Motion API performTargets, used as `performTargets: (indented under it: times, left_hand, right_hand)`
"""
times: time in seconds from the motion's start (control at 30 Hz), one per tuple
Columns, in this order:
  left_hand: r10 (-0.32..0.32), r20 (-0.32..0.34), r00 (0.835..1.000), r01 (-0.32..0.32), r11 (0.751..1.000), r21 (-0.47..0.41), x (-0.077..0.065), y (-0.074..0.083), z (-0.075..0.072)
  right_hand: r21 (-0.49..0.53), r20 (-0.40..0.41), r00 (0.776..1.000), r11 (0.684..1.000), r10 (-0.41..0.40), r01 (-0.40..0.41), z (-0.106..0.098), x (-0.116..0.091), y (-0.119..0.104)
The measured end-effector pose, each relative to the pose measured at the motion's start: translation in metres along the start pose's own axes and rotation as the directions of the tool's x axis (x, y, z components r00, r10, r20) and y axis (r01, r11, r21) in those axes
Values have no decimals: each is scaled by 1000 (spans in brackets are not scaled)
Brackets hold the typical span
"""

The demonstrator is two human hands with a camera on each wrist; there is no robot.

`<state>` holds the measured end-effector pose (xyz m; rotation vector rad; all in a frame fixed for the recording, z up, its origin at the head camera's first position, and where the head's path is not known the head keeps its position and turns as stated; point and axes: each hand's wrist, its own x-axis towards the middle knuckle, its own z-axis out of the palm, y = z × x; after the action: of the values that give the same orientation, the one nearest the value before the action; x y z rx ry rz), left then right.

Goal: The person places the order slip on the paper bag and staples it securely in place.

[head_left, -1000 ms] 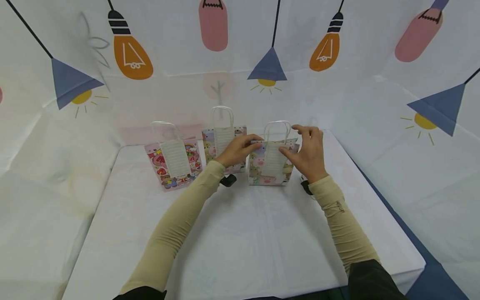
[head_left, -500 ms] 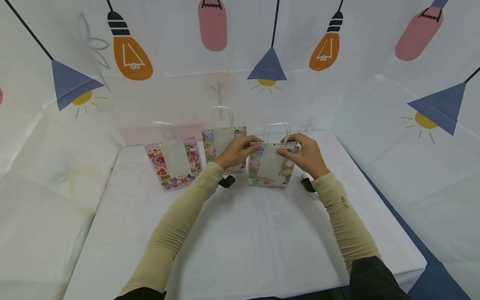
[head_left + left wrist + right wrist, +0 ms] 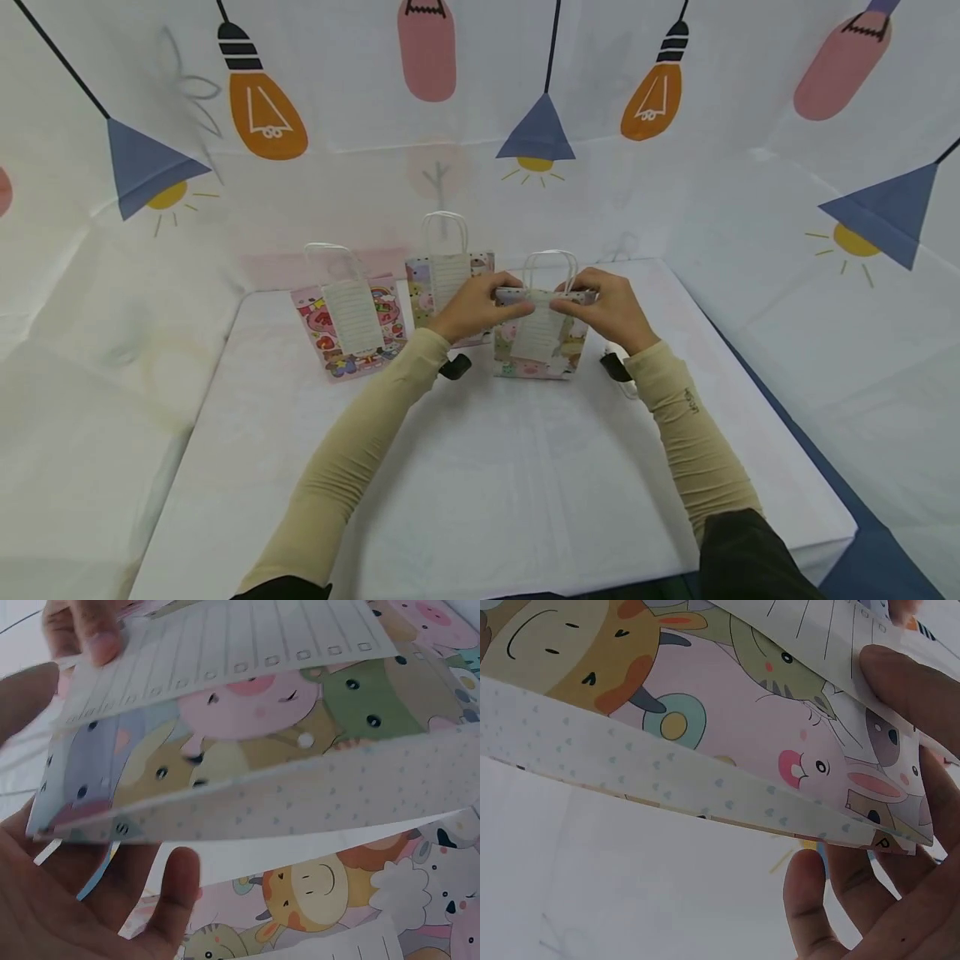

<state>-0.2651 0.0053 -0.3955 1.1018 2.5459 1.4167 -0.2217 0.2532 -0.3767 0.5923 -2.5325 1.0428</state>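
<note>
A small paper gift bag (image 3: 573, 346) with cartoon animals and white twisted handles (image 3: 551, 252) stands upright on the table. A lined paper sheet (image 3: 538, 333) lies over its front. My left hand (image 3: 480, 307) pinches the bag's top left edge, thumb in front and fingers behind. At the top right edge, my right hand (image 3: 609, 308) pinches likewise; its thumb (image 3: 911, 690) lies on the lined sheet in the right wrist view. Both wrist views show the bag's side fold with tiny blue hearts, sides drawn close together. Fingertips behind the bag are partly hidden.
A second animal-print bag (image 3: 418, 292) stands just behind my left hand. A pink cartoon bag (image 3: 318, 333) leans at the left. Each bears a lined sheet. The white table (image 3: 480, 483) meets a lamp-patterned cloth wall (image 3: 352, 183) at the back.
My right hand has come down from above the handle onto the bag's top right edge. My left thumb has moved onto the front, and the bag has shifted slightly nearer.
</note>
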Motion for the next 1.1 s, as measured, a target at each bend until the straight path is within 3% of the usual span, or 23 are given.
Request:
performTargets:
  times: [0.13,0.3,0.53,0.83,0.9,1.1]
  left_hand:
    - [33,-58,998,-30,998,49,3,-1,6]
    - [53,-113,992,-48,998,45,4,-1,8]
    - [42,-152,987,-51,997,-56,3,-7,12]
    - [5,-189,982,-38,985,-169,3,-10,16]
    - [18,-191,981,-52,982,-179,4,-12,17]
    - [105,-194,975,-153,956,-250,-2,9,11]
  right_hand:
    - [14,11,1000,1000,-12,12,1,2,-1]
    - [17,23,1000,1000,-4,4,3,3,-1]
    - [38,38,999,999,32,-34,3,2,1]
    - [44,14,1000,999,-9,9,5,1,2]
    - [48,11,1000,999,-11,11,4,0,2]
    - [73,3,1000,997,8,-8,5,-1,4]
